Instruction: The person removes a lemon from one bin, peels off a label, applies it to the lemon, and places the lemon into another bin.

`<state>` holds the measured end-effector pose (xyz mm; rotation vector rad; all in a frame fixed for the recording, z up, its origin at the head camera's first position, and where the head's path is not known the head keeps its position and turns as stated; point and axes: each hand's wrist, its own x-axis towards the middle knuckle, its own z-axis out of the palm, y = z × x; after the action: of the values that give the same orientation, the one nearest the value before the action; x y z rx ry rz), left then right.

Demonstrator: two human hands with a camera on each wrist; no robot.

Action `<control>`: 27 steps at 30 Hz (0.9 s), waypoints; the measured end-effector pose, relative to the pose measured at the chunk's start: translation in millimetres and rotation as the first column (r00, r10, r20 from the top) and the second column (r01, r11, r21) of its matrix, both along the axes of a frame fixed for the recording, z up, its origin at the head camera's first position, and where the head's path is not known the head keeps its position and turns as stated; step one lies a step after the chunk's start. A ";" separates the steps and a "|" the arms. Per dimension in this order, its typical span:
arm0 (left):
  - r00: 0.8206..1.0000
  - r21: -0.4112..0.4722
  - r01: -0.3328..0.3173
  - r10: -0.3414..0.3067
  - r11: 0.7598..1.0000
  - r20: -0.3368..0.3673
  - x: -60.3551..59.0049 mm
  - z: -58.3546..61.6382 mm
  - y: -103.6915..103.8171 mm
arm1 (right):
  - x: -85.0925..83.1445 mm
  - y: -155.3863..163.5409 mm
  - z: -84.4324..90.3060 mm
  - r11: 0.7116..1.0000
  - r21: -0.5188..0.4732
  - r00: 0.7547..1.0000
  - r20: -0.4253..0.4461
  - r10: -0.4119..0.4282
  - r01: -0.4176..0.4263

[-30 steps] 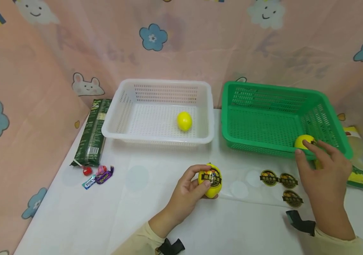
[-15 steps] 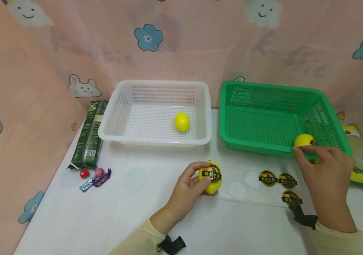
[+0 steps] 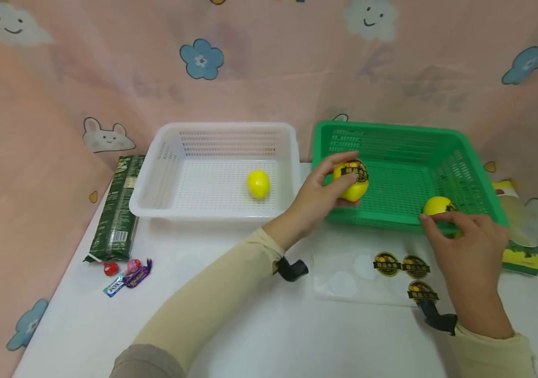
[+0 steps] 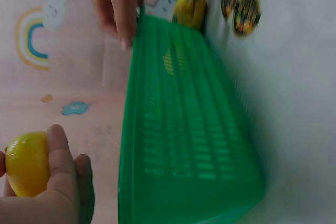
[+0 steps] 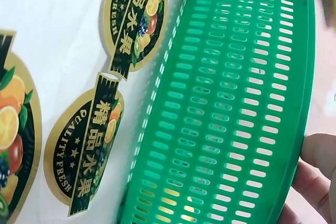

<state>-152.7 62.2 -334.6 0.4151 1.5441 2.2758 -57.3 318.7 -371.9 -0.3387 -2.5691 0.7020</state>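
A yellow lemon (image 3: 350,193) with a round black-and-gold sticker is gripped between the thumb and fingers of my left hand (image 3: 311,199). It is held above the left part of the green basket (image 3: 382,131). My right hand (image 3: 474,252) holds the basket's front rim near the right corner. Behind those fingers, inside the basket, lies another lemon (image 3: 436,205) with a dark sticker partly showing. In the left wrist view the held lemon (image 4: 29,163) is beside the basket's rim. The right wrist view shows the perforated basket wall (image 5: 210,103) close up.
Left of the green basket stands a white basket (image 3: 223,212) with one plain lemon (image 3: 258,185). Stickers (image 3: 387,263) lie on a clear sheet (image 3: 339,291) in front. At left are a green packet (image 3: 116,210) and wrapped candies (image 3: 137,275); a yellow-green package (image 3: 521,257) is at right.
My left hand has carried its lemon forward and right, from above the table to over the green basket. My right hand has lowered its fingers from near the lemon onto the basket's rim.
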 end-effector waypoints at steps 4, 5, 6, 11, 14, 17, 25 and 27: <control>0.999 -0.119 -0.004 0.010 0.993 0.046 -30.6 1.9 20.5 | 0.7 -2.8 -0.9 1.000 0.014 1.000 0.004 -0.001 0.001; 0.998 -0.148 -0.005 0.014 0.989 0.063 -35.9 0.3 25.1 | 1.0 -3.5 -0.9 1.000 0.018 1.000 0.006 0.000 0.000; 0.997 -0.177 -0.005 0.019 0.984 0.079 -40.7 -2.2 29.5 | 1.4 -4.2 -0.9 1.000 0.020 1.000 0.005 0.002 -0.002; 0.992 -0.337 0.045 -0.004 0.940 0.123 -55.6 -17.6 48.5 | 1.9 -6.0 1.1 1.000 0.026 1.000 0.008 0.013 -0.013; 0.992 -0.471 0.110 -0.068 0.875 0.106 -59.2 -22.8 57.2 | 1.0 -5.9 2.3 0.999 0.031 1.000 0.008 0.015 -0.015; 0.988 -0.583 0.152 -0.123 0.798 0.090 -60.9 -24.8 62.8 | 0.1 -5.3 3.3 0.999 0.037 1.000 0.010 0.019 -0.019; 0.977 -0.575 0.208 -0.146 0.792 0.152 -62.4 -22.4 69.3 | 1.2 -0.9 5.0 1.000 0.022 0.998 0.062 -0.005 0.004; 0.979 -0.555 0.201 -0.148 0.807 0.140 -62.0 -20.5 70.7 | 1.7 0.2 5.1 1.000 0.029 0.998 0.056 -0.009 0.008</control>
<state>-214.6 133.0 -355.1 0.2642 1.9410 1.5634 -55.7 319.0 -366.8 -0.3649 -2.6259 0.6612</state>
